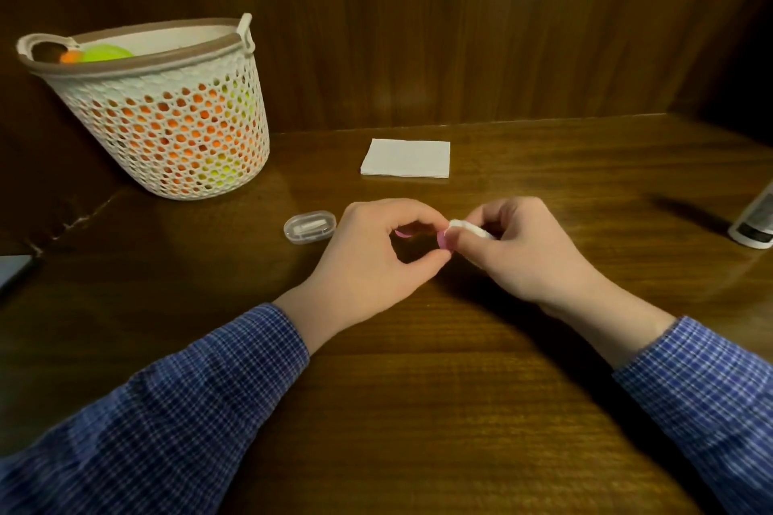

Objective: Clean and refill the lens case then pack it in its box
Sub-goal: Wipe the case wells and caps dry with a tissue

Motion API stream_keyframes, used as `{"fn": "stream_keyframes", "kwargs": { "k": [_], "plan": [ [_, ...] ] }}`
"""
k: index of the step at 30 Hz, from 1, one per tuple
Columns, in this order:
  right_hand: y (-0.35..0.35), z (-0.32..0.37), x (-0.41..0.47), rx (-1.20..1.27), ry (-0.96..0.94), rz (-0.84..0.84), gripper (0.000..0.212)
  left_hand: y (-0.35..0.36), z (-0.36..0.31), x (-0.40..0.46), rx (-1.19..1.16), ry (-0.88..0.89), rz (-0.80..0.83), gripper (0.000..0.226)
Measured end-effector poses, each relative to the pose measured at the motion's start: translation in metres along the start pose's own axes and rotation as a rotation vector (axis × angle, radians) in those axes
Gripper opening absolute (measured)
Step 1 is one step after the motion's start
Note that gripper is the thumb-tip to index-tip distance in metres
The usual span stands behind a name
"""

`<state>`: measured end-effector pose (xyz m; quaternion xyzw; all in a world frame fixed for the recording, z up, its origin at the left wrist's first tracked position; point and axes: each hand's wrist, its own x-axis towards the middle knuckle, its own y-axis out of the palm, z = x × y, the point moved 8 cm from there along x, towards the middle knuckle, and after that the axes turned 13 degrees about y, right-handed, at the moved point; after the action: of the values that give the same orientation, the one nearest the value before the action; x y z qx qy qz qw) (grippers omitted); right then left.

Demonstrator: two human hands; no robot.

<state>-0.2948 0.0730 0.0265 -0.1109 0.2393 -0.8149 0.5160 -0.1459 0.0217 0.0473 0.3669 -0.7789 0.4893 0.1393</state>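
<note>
My left hand (376, 255) pinches a small pink lens case (442, 240) between thumb and fingers; only pink slivers of it show. My right hand (518, 251) grips a white wad of tissue (466, 228) and holds it against the case. Both hands hover just above the wooden table (418, 389). To the left of my left hand lies a small clear plastic box (310, 225) with white pieces inside, its lid on. A folded white tissue (405, 158) lies flat farther back.
A white mesh basket (167, 117) with orange and green items stands at the back left. A white bottle-like object (755, 222) sits at the right edge. A dark flat object (12, 270) lies at the left edge. A wooden wall rises behind.
</note>
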Motion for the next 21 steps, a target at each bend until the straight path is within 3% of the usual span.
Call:
{"fn": "stream_keyframes", "kwargs": {
  "k": [3,6,8,11,13,17,21],
  "plan": [
    [0.004,-0.008,0.003,0.147,0.088,0.117,0.019,0.001,0.004,0.000,-0.022,-0.028,0.005,0.021],
    [0.019,-0.011,0.001,0.463,0.231,0.415,0.013,-0.004,0.008,-0.001,-0.123,-0.050,-0.056,0.022],
    [0.027,-0.015,-0.001,0.542,0.335,0.552,0.021,-0.005,0.006,-0.002,-0.160,-0.021,-0.073,0.024],
    [0.033,-0.017,-0.006,0.586,0.422,0.685,0.014,-0.005,0.001,-0.003,-0.131,0.024,-0.077,0.024],
    [0.028,-0.019,-0.004,0.463,0.376,0.624,0.018,-0.004,-0.002,-0.002,-0.086,0.050,-0.053,0.023],
    [0.010,-0.009,0.002,0.165,0.142,0.309,0.016,-0.001,-0.003,0.000,0.005,0.067,-0.030,0.026],
    [0.007,-0.006,0.003,0.070,0.079,0.198,0.019,0.001,-0.003,0.002,0.042,0.080,-0.052,0.039]
  ]
}}
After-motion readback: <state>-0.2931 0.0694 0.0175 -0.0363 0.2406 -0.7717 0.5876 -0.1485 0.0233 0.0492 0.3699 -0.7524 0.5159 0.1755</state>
